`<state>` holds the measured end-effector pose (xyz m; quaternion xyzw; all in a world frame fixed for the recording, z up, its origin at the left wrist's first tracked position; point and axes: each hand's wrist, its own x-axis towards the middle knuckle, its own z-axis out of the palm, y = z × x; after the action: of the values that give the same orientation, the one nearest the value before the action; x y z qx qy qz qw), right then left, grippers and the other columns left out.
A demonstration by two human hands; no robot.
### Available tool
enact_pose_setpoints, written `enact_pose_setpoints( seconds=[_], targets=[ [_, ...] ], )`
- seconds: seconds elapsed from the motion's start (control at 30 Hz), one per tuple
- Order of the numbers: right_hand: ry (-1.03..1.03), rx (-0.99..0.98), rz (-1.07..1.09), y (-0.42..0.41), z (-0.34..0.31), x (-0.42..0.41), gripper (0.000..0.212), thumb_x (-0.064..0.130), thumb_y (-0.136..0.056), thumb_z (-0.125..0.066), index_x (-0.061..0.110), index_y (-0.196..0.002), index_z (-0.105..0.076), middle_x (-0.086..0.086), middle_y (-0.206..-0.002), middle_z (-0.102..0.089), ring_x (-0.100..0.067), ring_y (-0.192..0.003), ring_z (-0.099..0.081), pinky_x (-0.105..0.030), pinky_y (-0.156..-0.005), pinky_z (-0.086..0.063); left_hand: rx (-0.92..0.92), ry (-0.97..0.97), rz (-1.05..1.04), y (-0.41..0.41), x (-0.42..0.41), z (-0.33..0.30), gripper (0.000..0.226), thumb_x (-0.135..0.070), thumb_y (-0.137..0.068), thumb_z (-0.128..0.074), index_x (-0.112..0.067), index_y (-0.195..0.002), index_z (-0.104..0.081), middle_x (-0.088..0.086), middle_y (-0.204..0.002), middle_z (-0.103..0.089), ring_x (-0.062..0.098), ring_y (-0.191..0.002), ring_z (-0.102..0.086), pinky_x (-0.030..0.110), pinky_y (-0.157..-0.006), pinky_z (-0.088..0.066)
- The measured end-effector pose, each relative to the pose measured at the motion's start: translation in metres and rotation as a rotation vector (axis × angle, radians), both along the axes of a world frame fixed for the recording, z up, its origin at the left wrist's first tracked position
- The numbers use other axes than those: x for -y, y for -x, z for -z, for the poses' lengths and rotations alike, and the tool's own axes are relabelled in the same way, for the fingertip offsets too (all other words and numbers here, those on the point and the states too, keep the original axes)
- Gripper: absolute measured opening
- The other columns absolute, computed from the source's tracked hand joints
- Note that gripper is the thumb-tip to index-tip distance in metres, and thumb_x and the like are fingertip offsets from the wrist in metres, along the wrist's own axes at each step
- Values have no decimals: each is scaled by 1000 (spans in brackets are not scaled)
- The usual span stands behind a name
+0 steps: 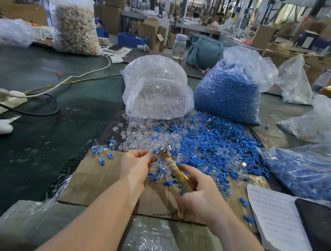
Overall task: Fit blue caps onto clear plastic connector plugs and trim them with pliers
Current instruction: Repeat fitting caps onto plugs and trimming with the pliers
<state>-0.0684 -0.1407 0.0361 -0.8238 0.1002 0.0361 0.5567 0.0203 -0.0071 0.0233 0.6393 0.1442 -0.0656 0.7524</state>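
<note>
My right hand [197, 191] grips the tape-wrapped handles of the pliers [177, 170], whose metal jaws point up and left. My left hand [136, 165] pinches a small blue-capped plug [155, 151] right at those jaws. Both hands hover over a flat cardboard sheet [97, 177]. Beyond them lies a loose heap of blue caps [211, 140] mixed with clear plugs [144, 135]. A few capped pieces [101, 151] lie at the left of the cardboard.
A clear bag of plugs [156, 90] and a bag of blue caps [231, 92] stand behind the heap. Another bag of blue parts [311, 171] lies right. A paper sheet [274, 221] and dark phone [323, 234] sit at right. A power strip [0, 100] with cables lies left.
</note>
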Motion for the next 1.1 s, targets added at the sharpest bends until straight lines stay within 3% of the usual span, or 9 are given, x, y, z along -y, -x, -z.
enact_pose_setpoints(
  seconds=[0.13,0.2,0.3,0.43,0.57,0.7,0.77,0.87,1.1],
  targets=[
    [-19,13,52,-5,4,5,74,-10,-72,-65,22,-135,-46,-2,-97,-57,-4,-55,-53,-18,-48,-40,21,-33,-9,1,-6,1,8,-5,-90,-56,-10,-87,-62,2,-71,-63,6,-50,-47,15,-44,-39],
    [192,62,108,-10,9,6,73,3,-75,-71,24,-138,-42,-3,-116,-53,-11,-88,-56,-25,-72,-47,45,-64,-15,2,-8,1,9,-6,-90,-56,-12,-86,-61,2,-73,-63,3,-47,-47,12,-39,-37],
    [625,49,235,-16,15,10,71,27,-79,-72,31,-140,-37,-4,-127,-46,-23,-121,-37,-44,-103,-33,106,-177,-13,4,-10,4,11,-9,-91,-56,-18,-87,-61,2,-80,-64,5,-50,-47,11,-37,-36],
    [799,-18,336,-20,26,22,70,38,-83,-68,30,-143,-32,-5,-130,-44,-23,-122,-36,-42,-103,-28,186,-333,-12,2,-16,12,11,-13,-91,-56,-21,-93,-62,-1,-82,-64,7,-45,-42,17,-40,-33],
    [900,-18,348,-22,37,32,69,52,-85,-59,29,-143,-31,-7,-130,-44,-25,-122,-36,-41,-102,-30,256,-522,-48,-2,-23,16,5,-15,-90,-59,-20,-91,-61,-5,-83,-62,6,-66,-55,19,-55,-40],
    [995,0,321,-20,44,36,68,60,-86,-49,30,-144,-28,-6,-132,-43,-25,-122,-38,-39,-101,-32,279,-775,-95,-6,-34,17,6,-23,-91,-58,-23,-88,-63,-6,-76,-61,14,-72,-58,30,-66,-49],
    [1013,-9,312,-20,44,37,69,61,-87,-45,30,-145,-26,-7,-135,-42,-26,-124,-37,-40,-103,-30,279,-929,-124,-7,-40,18,7,-28,-91,-57,-29,-87,-63,-8,-75,-62,16,-75,-57,32,-77,-45],
    [1030,-16,308,-19,44,34,65,61,-89,-41,30,-145,-26,-7,-141,-38,-27,-129,-33,-43,-108,-25,275,-1073,-135,-8,-46,19,9,-33,-91,-56,-31,-89,-64,-9,-70,-60,14,-70,-53,32,-79,-38],
    [1064,83,284,-16,43,18,53,54,-95,-34,33,-143,-31,1,-146,-32,-21,-134,-25,-43,-113,-12,256,-1235,-52,-10,-48,26,20,-36,-92,-53,-33,-106,-67,-6,-104,-63,17,-92,-47,36,-87,-38]
  ],
)
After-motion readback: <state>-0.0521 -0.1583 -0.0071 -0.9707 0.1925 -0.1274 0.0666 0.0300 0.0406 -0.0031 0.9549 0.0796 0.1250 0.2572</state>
